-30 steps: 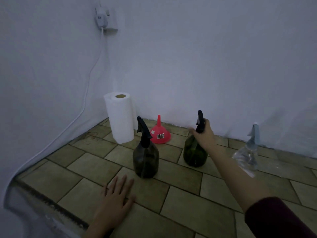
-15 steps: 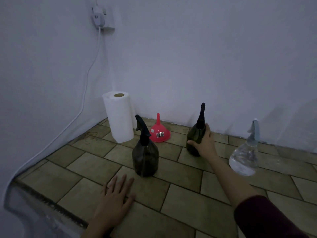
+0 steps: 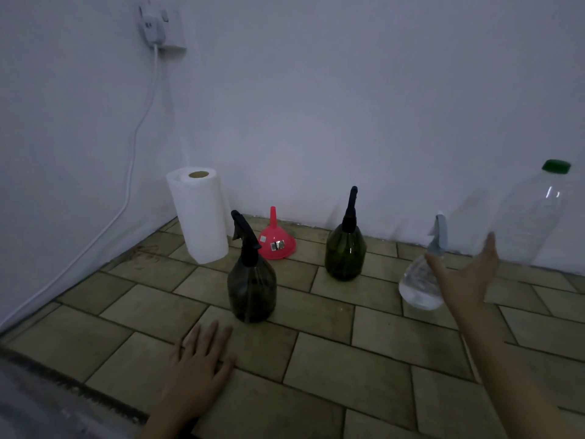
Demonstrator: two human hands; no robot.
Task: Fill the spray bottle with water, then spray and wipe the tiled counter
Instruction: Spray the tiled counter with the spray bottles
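Clear spray bottle (image 3: 419, 285), partly filled with clear liquid and capped by a pale trigger head, stood upright on the tiled counter (image 3: 332, 359); I took it as the landmark. The right hand (image 3: 465, 277) hovered just beside and partly in front of this bottle, fingers spread and straight, gripping nothing that I could see. Whether the palm touched the bottle's side I could not tell. Behind and to the right of the clear spray bottle stood a tall transparent plastic bottle (image 3: 531, 217) with a green cap, close to the wall. To the left of the clear spray bottle stood a green spray bottle (image 3: 345, 251) with a black nozzle, upright and apart from it. Farther left and nearer to me stood a dark spray bottle (image 3: 251, 286) with a black trigger. Behind that one, far left of the clear spray bottle, a red funnel (image 3: 276, 242) sat mouth down, and a paper towel roll (image 3: 199, 217) stood on end by the corner. A white cable (image 3: 133, 160) ran down the left wall from a plug. The left hand (image 3: 196, 375) lay flat on the tiles, fingers extended, well to the left of the clear spray bottle and just in front of the dark one.
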